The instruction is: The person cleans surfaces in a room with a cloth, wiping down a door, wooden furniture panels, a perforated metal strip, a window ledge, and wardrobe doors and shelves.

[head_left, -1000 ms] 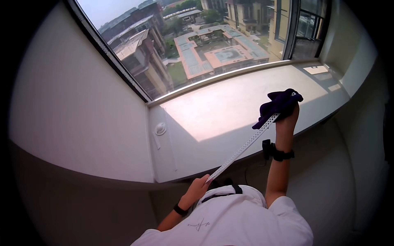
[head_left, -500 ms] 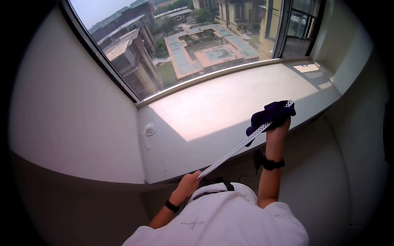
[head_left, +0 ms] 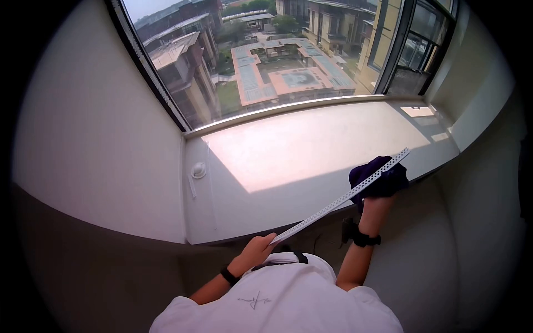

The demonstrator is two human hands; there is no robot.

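**A:** White perforated strip (head_left: 341, 201), long, thin and flat, runs on a slant from near left to far right in front of a person in a white shirt. What is being done to it?

**B:** It looks like wiping. The right hand (head_left: 376, 204) presses a dark purple cloth (head_left: 377, 178) around the strip near its far end. Only a short tip pokes out beyond the cloth, so I judge most of the length is left to wipe, if the cloth works toward the body.

**A:** And the other hand?

**B:** The left hand (head_left: 256, 253) grips the near end, fingers closed on it, close to the chest. The right fingers are hidden under the cloth; they seem closed on it.

**A:** Where is it all?

**B:** Held in the air above the near edge of a pale window sill (head_left: 311, 150), touching nothing else.
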